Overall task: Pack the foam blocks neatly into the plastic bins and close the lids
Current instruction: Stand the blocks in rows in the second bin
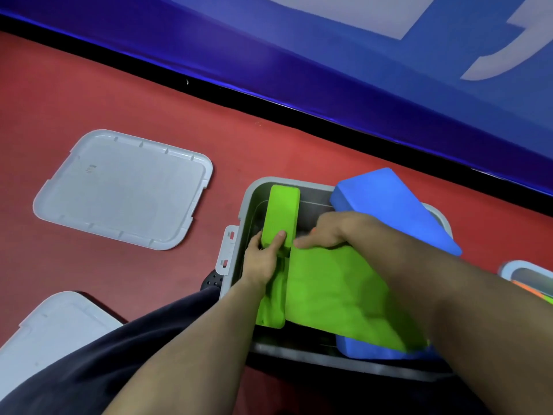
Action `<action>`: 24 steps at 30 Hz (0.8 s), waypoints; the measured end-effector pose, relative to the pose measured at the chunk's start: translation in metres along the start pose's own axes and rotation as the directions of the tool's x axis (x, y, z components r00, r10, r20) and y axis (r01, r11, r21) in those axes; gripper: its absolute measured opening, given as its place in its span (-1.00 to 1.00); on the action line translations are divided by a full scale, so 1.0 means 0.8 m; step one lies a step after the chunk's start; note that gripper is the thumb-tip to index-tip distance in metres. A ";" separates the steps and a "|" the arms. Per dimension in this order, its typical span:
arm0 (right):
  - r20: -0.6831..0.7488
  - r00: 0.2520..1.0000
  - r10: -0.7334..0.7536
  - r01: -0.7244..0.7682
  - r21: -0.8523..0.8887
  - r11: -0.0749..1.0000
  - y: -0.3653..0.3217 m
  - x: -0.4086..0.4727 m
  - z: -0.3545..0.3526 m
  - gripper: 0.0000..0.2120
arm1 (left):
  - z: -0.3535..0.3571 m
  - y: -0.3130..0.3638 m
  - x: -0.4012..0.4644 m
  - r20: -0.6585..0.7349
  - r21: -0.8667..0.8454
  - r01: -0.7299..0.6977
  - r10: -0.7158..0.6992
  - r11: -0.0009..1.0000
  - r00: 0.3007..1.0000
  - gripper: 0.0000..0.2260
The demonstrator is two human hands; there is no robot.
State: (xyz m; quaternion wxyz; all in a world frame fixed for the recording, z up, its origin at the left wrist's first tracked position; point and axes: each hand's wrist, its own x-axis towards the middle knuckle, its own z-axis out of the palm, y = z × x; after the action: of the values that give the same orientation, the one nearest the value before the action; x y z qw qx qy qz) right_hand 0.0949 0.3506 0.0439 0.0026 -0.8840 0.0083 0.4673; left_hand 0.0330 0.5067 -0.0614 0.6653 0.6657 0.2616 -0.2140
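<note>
A grey plastic bin (246, 202) stands on the red floor in front of me. A green foam block (282, 211) stands on edge along the bin's left wall, and my left hand (263, 259) grips its near end. A second green block (270, 301) stands behind that hand. My right hand (326, 232) presses on the far edge of a large flat green block (338, 292) lying tilted in the bin. One blue block (389, 205) leans over the bin's far right rim. Another blue block (368, 351) shows under the flat green one.
A grey lid (122, 190) lies flat on the floor to the left. A second lid (51, 327) lies at the lower left by my dark trouser leg. Another bin (526, 274) with coloured blocks peeks in at the right edge. A blue wall panel runs behind.
</note>
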 end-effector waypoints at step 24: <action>-0.275 0.956 0.101 -0.042 0.211 0.976 0.085 -0.050 0.003 -0.20 | 0.014 -0.006 0.022 0.047 0.292 0.140 -0.160 0.946 0.986 -0.34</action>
State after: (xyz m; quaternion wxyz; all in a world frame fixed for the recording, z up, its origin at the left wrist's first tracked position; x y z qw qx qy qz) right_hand 0.0690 0.2832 0.0758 0.0747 -0.9362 0.0885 0.3320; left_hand 0.0444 0.4967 -0.0763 0.5519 0.7257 0.2540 -0.3230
